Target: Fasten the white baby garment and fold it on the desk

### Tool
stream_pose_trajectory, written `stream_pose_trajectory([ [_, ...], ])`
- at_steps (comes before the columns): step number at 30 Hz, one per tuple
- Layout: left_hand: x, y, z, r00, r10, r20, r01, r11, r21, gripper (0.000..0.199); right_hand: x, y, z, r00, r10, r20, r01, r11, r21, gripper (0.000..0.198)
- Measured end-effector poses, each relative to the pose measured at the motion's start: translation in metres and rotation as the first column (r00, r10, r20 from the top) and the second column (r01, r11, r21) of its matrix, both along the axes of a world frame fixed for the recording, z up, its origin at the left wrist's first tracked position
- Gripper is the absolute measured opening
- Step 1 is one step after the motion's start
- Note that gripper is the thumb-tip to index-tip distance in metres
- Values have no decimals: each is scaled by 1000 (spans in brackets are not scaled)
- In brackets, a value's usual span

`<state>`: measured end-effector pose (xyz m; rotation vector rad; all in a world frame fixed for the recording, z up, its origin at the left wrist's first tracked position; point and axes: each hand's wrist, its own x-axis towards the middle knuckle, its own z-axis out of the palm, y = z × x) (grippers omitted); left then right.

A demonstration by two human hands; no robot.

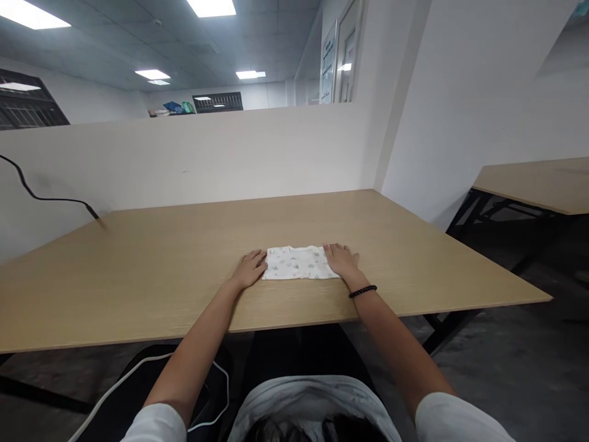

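A small white piece of clothing with a scattered print (297,264) lies folded into a flat, wide rectangle near the table's front edge. Its far side dips in a shallow curve like a neckline. My left hand (251,268) rests flat on the table, its fingertips at the cloth's left edge. Over the right end lies my right hand (341,259), fingers stretched out, covering that corner. Neither hand grips the fabric.
The light wood table (184,245) runs back to a low white partition (257,153). A black cable (55,199) hangs down to its far left corner. Another table (538,181) stands at the right, and a white cord (119,383) loops below the front edge.
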<state>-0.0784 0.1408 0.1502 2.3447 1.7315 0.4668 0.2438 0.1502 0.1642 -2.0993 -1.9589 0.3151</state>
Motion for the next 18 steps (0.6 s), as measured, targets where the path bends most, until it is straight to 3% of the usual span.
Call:
stream_pose_trajectory([
  [5, -1, -1, 0, 995, -29, 99, 29, 1000, -6, 65, 2, 1, 3, 1000, -20, 4, 20, 998, 52, 68],
  [9, -1, -1, -3, 952, 6, 306, -30, 997, 74, 73, 11, 7, 6, 982, -185, -42, 189, 977, 99, 68],
  [12, -2, 1, -4, 903, 45, 427, -116, 983, 142, 73, 25, 13, 7, 945, -317, -82, 324, 941, 99, 67],
  [15, -6, 5, -4, 839, 151, 523, -257, 957, 136, 77, 37, 15, 5, 953, -294, -73, 300, 949, 98, 64],
  [18, -12, 10, -3, 750, 299, 590, -399, 916, 44, 77, 42, 15, 3, 963, -263, -55, 268, 958, 107, 61],
])
